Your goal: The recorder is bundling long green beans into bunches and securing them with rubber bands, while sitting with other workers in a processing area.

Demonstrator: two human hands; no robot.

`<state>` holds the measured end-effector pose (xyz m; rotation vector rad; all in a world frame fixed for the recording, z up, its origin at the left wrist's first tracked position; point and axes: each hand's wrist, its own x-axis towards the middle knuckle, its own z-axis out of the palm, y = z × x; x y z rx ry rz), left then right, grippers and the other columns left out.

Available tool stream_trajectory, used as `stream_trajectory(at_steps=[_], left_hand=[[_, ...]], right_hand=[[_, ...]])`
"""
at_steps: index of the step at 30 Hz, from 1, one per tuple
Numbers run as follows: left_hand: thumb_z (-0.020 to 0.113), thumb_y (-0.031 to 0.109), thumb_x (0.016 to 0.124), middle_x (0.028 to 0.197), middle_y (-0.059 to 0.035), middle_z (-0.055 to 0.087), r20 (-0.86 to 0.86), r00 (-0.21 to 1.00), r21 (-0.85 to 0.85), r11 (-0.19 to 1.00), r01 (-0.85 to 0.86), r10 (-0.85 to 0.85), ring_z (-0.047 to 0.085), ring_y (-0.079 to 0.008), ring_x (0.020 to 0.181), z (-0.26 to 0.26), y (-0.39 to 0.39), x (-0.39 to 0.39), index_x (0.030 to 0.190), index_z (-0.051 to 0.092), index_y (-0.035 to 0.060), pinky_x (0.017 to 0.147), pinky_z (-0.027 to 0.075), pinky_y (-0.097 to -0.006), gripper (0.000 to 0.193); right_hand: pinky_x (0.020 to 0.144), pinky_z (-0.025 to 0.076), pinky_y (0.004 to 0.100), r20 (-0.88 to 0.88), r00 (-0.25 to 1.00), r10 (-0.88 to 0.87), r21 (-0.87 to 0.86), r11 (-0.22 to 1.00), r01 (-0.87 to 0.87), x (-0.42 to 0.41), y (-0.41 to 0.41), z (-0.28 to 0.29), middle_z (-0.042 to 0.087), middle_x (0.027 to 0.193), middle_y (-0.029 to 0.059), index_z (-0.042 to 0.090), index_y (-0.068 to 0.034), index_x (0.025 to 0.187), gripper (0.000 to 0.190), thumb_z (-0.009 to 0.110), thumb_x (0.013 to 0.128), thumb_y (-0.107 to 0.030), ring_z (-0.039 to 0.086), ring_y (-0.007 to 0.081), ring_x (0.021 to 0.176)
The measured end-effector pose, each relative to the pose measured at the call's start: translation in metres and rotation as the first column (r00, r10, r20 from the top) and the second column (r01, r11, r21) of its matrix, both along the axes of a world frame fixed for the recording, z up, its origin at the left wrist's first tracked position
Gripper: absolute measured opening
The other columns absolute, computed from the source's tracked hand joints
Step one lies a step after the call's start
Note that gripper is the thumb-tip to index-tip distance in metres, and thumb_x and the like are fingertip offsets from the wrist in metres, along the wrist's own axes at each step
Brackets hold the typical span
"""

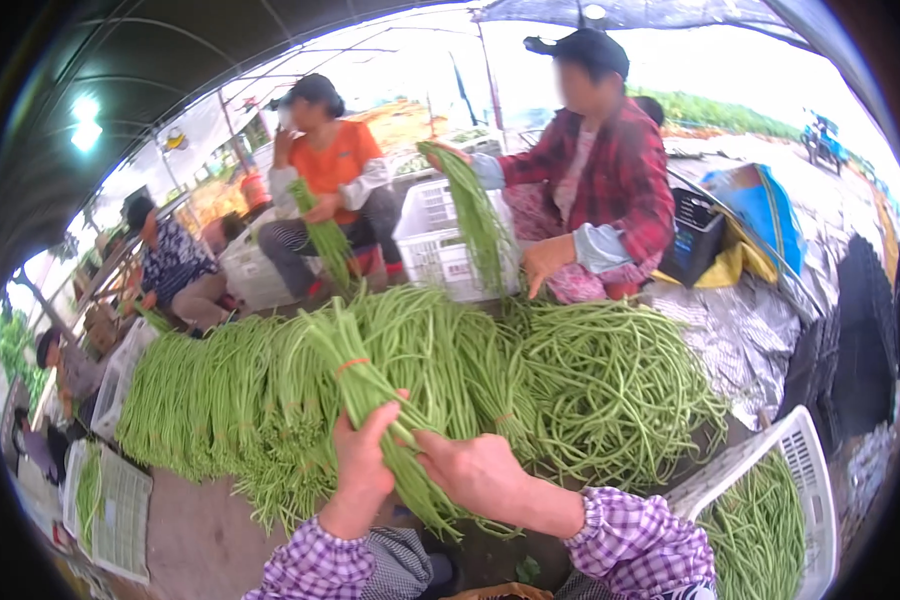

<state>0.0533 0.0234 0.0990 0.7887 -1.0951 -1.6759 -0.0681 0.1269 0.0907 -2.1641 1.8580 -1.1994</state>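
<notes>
My left hand [367, 457] is closed around a bundle of long green yardlong beans [371, 390], with an orange band [352, 365] around its upper part. At the same bundle's lower part, my right hand [469, 469] grips some of the bean stems from the right side. The bundle slants, its top pointing away to the left and its loose ends hanging towards my lap. Just beyond my hands lies a long row of more bean bundles [217, 390], some showing orange bands. To the right of that row is a tangled heap of loose beans [615, 382].
A white plastic crate [821, 480] holding beans stands at my right; another [124, 510] is at the far left. Across the beans sit a co-worker in a checked shirt [630, 180] and one in orange [337, 161], each holding beans, with a white crate [450, 255] between them.
</notes>
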Motion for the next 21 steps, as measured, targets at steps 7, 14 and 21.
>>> stream_trajectory(at_steps=[7, 14, 21], left_hand=[[0.058, 0.006, 0.081, 0.097, -0.0128, 0.064, -0.089, 0.992, -0.075, 0.992, -0.101, 0.094, 0.062, -0.0168, 0.075, 0.002, -0.015, -0.009, 0.116, 0.049, 0.0039, 0.062, 0.052, -0.0293, 0.036], [0.054, 0.003, 0.081, 0.100, -0.0140, 0.063, -0.175, 0.964, 0.175, 0.970, -0.168, 0.199, 0.058, -0.0148, 0.062, -0.008, -0.064, 0.017, 0.111, 0.050, 0.0005, 0.052, 0.052, -0.0259, 0.031], [0.054, 0.000, 0.081, 0.096, -0.0134, 0.064, -0.101, 0.988, 0.103, 0.989, -0.106, 0.116, 0.054, -0.0128, 0.057, -0.026, -0.060, 0.010, 0.112, 0.049, 0.0001, 0.046, 0.048, -0.0239, 0.031]], right_hand=[[0.053, 0.048, 0.0467, 0.170, 0.978, 0.117, 0.077, 0.988, -0.131, -0.033, 0.021, 0.011, 0.057, 0.057, 0.0152, 0.056, -0.005, 0.089, 0.019, 0.055, 0.089, -0.023, 0.060, 0.0365, 0.057], [0.052, 0.046, 0.0447, 0.120, 0.981, 0.150, 0.210, 0.962, -0.173, -0.105, 0.070, 0.051, 0.055, 0.056, 0.0143, 0.059, -0.007, 0.080, 0.021, 0.056, 0.088, -0.026, 0.059, 0.0351, 0.055], [0.044, 0.042, 0.0339, -0.188, 0.776, -0.602, -0.067, 0.796, 0.602, -0.159, 0.101, 0.070, 0.056, 0.054, 0.0073, 0.067, -0.010, 0.083, 0.008, 0.065, 0.082, -0.018, 0.056, 0.0238, 0.045]])
